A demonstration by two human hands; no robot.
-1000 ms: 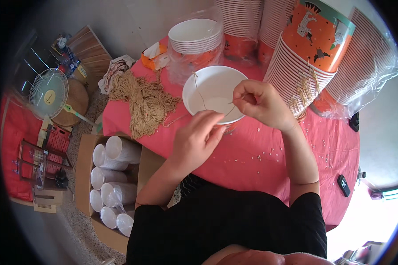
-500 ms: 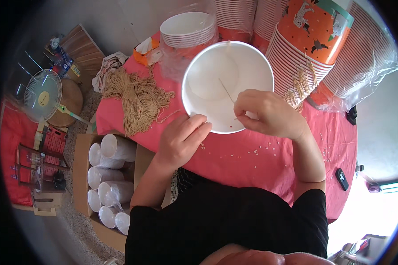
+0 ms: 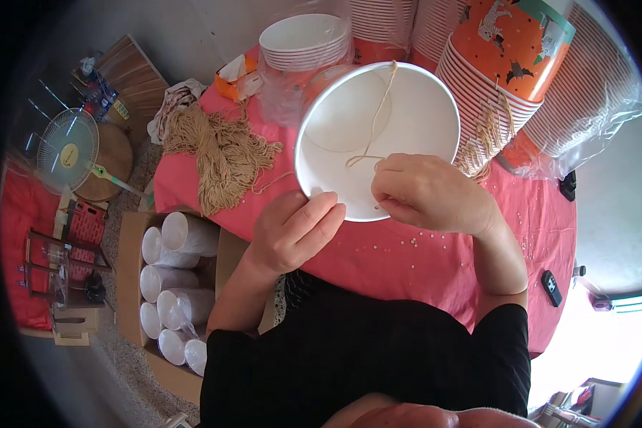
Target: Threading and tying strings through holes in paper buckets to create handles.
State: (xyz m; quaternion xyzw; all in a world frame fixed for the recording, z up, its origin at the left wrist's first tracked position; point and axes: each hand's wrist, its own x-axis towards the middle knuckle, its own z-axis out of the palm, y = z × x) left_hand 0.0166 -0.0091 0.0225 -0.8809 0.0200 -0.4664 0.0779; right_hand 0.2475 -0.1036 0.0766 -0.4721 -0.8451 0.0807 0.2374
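Observation:
A large paper bucket (image 3: 342, 114), white inside, is tipped so its mouth faces me. My left hand (image 3: 296, 232) is closed on its near-left rim, thumb inside and fingers outside. A thin tan cord (image 3: 376, 121) runs from the far rim down through the inside, bending in a slack curve toward my right hand (image 3: 435, 192). That hand is pinched shut on the cord at the near-right rim; its fingertips are partly hidden. More cords (image 3: 488, 135) hang over the side of the stacked orange buckets (image 3: 513, 43) at right.
A bundle of tan cords (image 3: 225, 157) lies left on the pink-covered table (image 3: 378, 274). White bowl-like containers (image 3: 303, 36) in plastic stand behind. Small pale bits (image 3: 406, 242) are scattered near me; a dark remote (image 3: 551, 289) lies right. A carton (image 3: 132, 285) of white cups is lower left.
The bucket has shifted slightly right and turned, showing more of its outer left side. The cord now shows as a long slack line from the far rim, where before a short straight piece showed.

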